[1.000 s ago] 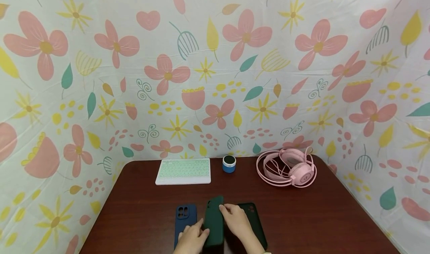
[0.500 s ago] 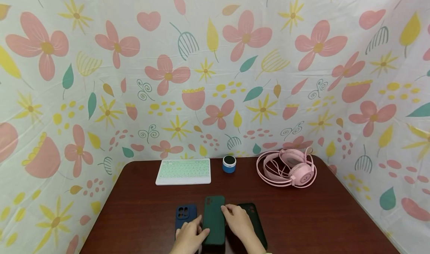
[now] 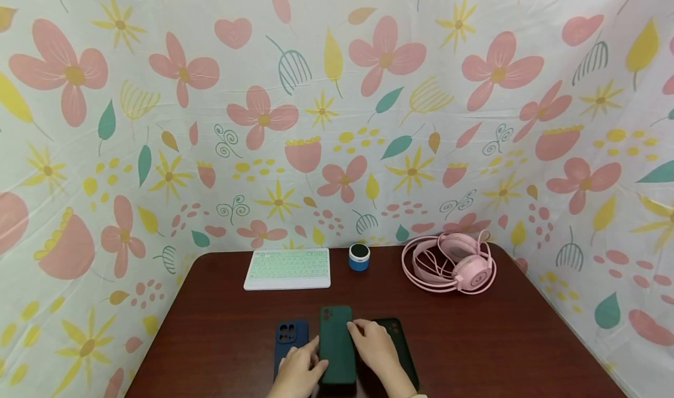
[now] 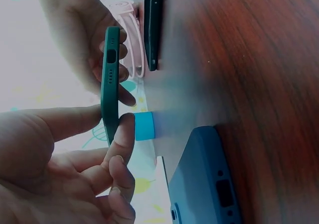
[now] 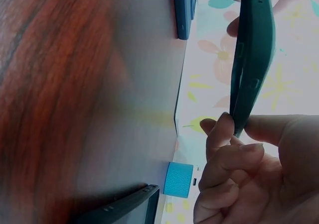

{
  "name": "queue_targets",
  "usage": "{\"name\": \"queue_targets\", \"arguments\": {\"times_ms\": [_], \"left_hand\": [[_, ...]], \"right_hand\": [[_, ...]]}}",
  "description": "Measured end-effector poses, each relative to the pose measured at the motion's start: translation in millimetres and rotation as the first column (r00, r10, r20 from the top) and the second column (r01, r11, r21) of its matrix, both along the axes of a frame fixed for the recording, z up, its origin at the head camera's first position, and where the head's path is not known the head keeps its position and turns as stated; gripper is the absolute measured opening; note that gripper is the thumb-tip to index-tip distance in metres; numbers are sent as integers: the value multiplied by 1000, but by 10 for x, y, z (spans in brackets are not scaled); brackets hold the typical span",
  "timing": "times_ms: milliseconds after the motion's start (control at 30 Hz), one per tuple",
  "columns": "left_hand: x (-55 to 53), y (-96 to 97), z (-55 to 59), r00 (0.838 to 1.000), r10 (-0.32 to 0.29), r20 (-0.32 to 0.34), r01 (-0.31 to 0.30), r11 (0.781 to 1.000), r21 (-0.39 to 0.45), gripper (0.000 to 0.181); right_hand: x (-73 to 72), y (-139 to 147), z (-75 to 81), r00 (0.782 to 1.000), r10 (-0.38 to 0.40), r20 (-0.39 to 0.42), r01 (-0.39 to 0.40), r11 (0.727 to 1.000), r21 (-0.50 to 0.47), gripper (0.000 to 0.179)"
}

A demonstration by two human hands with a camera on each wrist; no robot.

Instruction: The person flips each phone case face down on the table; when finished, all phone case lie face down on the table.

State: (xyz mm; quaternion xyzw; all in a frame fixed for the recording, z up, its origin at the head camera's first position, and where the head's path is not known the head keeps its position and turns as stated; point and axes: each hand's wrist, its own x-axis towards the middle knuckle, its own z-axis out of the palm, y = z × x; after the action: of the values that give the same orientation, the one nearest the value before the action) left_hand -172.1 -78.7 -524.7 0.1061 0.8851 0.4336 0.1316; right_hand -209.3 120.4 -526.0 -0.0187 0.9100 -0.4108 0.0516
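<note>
Both hands hold a green phone case (image 3: 337, 345) up off the table, its camera cut-out end pointing away. My left hand (image 3: 298, 372) pinches its left side between thumb and fingers, as the left wrist view shows. At the right side, nearer the far end, my right hand (image 3: 372, 345) pinches the edge with thumb and fingertips (image 5: 227, 127). A blue phone case (image 3: 291, 333) lies to the left, partly hidden by my left hand. On the right, a dark phone case (image 3: 404, 357) lies partly behind my right forearm.
Toward the back of the brown table (image 3: 500, 339) lie a white keyboard (image 3: 288, 269) with green keys, a small blue-and-white cylinder (image 3: 359, 257) and pink headphones (image 3: 453, 263). A flower-patterned cloth (image 3: 337, 123) hangs behind and along the sides.
The green phone case has turned from a sideways tilt so its back now faces up toward the head camera. Both hands keep their hold with small shifts.
</note>
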Motion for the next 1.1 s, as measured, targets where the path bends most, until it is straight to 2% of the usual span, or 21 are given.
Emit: {"name": "queue_targets", "arguments": {"times_ms": [167,467,800,1100], "left_hand": [[2,7,1,1000,-19,-16,19,1000,1,58],[-2,24,-61,1000,3,-9,-4,1000,-22,58],[10,59,-132,1000,12,-13,-13,999,-37,58],[41,104,-187,1000,14,-17,-15,998,-68,56]], "right_hand": [[1,-5,-17,1000,-12,-14,12,1000,9,42],[24,-12,-88,999,-12,-38,12,1000,-2,35],[43,-25,-119,998,61,9,-61,997,38,40],[23,-22,-172,997,72,38,-74,995,70,39]]}}
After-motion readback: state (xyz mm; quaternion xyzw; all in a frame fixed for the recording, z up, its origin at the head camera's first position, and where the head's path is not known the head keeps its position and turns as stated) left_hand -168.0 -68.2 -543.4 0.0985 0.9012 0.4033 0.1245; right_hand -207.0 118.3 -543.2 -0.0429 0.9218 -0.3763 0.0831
